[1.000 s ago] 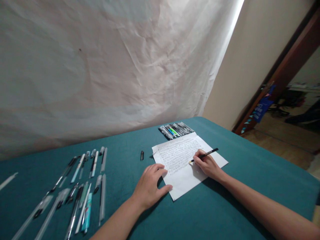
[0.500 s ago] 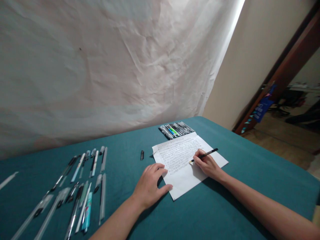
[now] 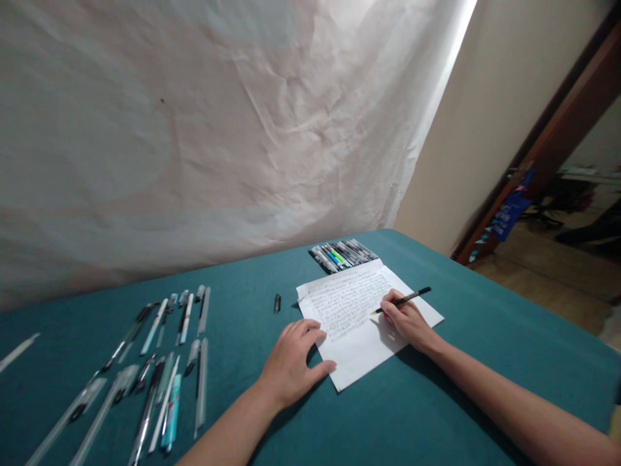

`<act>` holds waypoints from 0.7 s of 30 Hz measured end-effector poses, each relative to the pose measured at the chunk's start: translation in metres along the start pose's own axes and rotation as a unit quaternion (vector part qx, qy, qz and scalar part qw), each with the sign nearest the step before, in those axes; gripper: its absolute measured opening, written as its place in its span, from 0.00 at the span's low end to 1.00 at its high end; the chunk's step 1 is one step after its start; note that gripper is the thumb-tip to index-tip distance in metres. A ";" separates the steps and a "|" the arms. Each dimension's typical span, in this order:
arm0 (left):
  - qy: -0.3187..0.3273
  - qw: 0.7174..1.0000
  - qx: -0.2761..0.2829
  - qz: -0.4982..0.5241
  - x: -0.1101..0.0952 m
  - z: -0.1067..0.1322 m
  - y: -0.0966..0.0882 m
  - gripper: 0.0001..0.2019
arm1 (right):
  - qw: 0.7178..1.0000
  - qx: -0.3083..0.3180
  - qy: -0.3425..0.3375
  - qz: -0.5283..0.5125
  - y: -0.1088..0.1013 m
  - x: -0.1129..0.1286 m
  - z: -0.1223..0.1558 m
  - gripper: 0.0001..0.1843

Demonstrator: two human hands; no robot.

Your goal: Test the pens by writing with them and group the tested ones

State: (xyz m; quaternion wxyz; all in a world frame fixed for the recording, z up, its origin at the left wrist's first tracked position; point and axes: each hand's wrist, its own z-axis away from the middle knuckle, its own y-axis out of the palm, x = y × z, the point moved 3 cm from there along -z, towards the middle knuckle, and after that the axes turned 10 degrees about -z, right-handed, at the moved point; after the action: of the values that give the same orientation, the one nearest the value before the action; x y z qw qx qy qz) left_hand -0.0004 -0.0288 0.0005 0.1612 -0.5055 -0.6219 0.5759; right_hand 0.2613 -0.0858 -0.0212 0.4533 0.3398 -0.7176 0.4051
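Note:
A white sheet of paper (image 3: 356, 359), its upper part filled with lines of handwriting, lies on a green-covered table (image 3: 242, 272). My right hand (image 3: 405, 317) grips a black pen (image 3: 412, 296), its tip at the written lines and its back end pointing up to the right. My left hand (image 3: 295, 356) rests with fingers apart at the sheet's left edge, thumb and fingertips on the paper. A small black pen cap (image 3: 277, 303) lies on the cloth, left of the sheet.
Past the sheet's top edge sits a dark tray (image 3: 320, 261) packed with pens. Several pens, among them a turquoise pen (image 3: 171, 414), are spread in rows on the left. A white sheet of cloth or plastic (image 3: 291, 129) hangs behind the table.
My right hand and the pen have shifted slightly to the right over the paper. My left hand stays at the sheet's edge. The view has moved slightly.

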 end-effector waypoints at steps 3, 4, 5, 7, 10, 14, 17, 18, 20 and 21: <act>-0.002 1.000 0.003 0.003 0.000 0.001 0.000 0.19 | 1.000 -0.008 0.011 -0.015 -0.003 0.000 -0.003 0.13; -0.002 1.000 0.003 0.005 0.000 0.001 0.000 0.19 | 1.000 -0.006 0.005 -0.014 -0.005 0.000 -0.005 0.14; -0.002 1.000 0.002 0.006 0.000 0.001 -0.001 0.19 | 1.000 -0.005 -0.003 -0.010 -0.009 0.000 -0.008 0.16; -0.001 1.000 0.000 0.009 0.000 0.001 -0.001 0.19 | 0.999 -0.015 -0.022 0.019 -0.021 -0.003 -0.014 0.19; 0.001 1.000 0.000 0.014 0.000 0.002 -0.001 0.19 | 0.987 -0.066 -0.034 0.142 -0.051 -0.015 -0.025 0.20; 0.001 1.000 0.001 0.016 0.000 0.002 -0.001 0.19 | 0.956 -0.115 0.010 0.271 -0.089 -0.035 -0.033 0.20; 0.001 1.000 0.003 0.021 0.000 0.001 -0.001 0.19 | 0.949 -0.127 0.049 0.284 -0.103 -0.049 -0.035 0.21; 0.000 1.000 0.005 0.024 0.000 0.001 -0.001 0.19 | 0.951 -0.127 0.060 0.277 -0.105 -0.053 -0.036 0.21; -0.003 1.000 0.009 0.028 0.000 0.001 -0.001 0.19 | 0.956 -0.125 0.077 0.256 -0.108 -0.060 -0.038 0.22; -0.005 0.999 0.012 0.030 0.000 0.001 0.000 0.19 | 0.958 -0.123 0.082 0.245 -0.109 -0.063 -0.038 0.22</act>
State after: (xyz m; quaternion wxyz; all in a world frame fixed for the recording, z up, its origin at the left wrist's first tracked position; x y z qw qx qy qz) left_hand -0.0018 -0.0292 0.0004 0.1471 -0.5191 -0.6007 0.5899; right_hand 0.3917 -0.0922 -0.0397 0.4356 0.0607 -0.7834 0.4391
